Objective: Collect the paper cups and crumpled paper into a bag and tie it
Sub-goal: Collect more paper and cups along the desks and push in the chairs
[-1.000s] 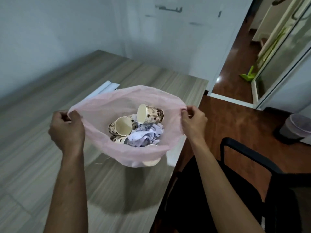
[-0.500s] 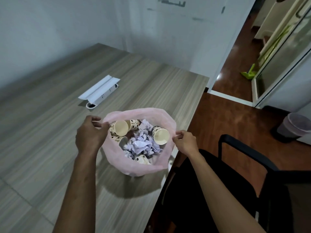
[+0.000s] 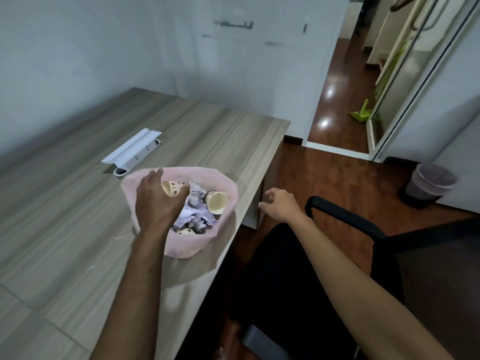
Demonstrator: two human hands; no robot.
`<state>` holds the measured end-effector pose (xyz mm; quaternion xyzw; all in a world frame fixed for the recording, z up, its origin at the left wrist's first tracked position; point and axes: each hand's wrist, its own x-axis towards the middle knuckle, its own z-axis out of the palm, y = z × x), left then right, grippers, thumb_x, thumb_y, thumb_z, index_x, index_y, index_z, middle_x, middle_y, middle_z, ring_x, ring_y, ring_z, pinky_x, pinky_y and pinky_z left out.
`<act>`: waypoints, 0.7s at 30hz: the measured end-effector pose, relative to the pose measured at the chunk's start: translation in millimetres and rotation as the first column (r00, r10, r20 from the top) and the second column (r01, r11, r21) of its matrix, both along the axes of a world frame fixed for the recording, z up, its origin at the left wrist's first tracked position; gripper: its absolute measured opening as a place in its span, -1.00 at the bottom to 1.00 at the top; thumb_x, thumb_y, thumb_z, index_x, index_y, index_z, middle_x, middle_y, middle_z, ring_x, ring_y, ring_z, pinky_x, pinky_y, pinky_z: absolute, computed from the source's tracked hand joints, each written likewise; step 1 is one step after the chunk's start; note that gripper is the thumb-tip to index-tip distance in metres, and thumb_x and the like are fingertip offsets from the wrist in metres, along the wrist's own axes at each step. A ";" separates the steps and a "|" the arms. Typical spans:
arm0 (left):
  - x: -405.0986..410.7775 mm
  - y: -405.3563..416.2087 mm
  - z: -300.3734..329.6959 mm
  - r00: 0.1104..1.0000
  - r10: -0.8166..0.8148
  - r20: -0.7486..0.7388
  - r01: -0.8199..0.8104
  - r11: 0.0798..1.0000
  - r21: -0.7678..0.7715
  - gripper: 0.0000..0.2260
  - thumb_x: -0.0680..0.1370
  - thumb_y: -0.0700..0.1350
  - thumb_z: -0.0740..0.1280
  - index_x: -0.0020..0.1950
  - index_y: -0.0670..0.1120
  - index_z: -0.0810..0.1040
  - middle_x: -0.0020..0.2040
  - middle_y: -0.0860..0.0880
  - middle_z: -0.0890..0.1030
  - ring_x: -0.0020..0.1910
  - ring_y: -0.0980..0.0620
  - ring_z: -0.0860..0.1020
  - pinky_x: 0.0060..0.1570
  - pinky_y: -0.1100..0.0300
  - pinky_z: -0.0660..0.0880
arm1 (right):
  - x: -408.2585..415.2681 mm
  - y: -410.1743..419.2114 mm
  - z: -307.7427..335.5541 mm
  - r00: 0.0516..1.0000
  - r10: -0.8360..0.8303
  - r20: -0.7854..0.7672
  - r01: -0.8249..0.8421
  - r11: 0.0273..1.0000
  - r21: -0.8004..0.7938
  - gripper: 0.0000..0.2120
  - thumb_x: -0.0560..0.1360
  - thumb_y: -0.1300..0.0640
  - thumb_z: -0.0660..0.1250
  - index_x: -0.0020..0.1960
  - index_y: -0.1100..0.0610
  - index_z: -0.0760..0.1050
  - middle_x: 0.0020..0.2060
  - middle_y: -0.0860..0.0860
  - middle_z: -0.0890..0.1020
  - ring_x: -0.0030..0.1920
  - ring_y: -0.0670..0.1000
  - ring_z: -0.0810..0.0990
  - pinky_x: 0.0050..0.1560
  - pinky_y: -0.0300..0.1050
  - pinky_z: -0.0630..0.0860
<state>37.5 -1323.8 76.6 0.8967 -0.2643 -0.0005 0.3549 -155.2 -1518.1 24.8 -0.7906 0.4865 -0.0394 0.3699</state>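
Observation:
A pink plastic bag (image 3: 223,183) stands with its mouth wide on the wooden table (image 3: 65,216) near the right edge. Inside lie spotted paper cups, one (image 3: 217,202) showing its cream inside at the right, another (image 3: 171,188) at the left, and crumpled white paper (image 3: 193,213) between them. My left hand (image 3: 155,201) hovers over the bag's left side, fingers spread, thumb near the left cup, covering part of the rim. My right hand (image 3: 279,205) is off the table's right edge, apart from the bag, fingers loosely curled and holding nothing.
A white socket box (image 3: 132,150) with its lid raised sits on the table behind the bag. A black chair (image 3: 345,219) stands at the right below my right arm. A lined waste bin (image 3: 428,183) stands on the red-brown floor by the glass door.
Both hands have let go of the bag's rim. The left hand moved over the bag's mouth; the right hand drew away to the right. The bag now stands on the table on its own.

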 end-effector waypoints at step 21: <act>-447.5 -100.4 -8.1 0.514 -0.721 -0.465 0.800 0.598 -0.044 -0.04 0.32 0.36 0.46 0.57 -0.03 0.20 0.55 0.02 0.25 0.47 0.11 0.25 0.35 0.21 0.23 | -438.3 -89.0 39.1 0.860 -0.503 0.081 0.494 0.783 -0.379 -0.41 0.39 -0.05 0.40 0.39 0.01 0.40 0.32 0.13 0.46 0.32 0.24 0.43 0.27 0.16 0.44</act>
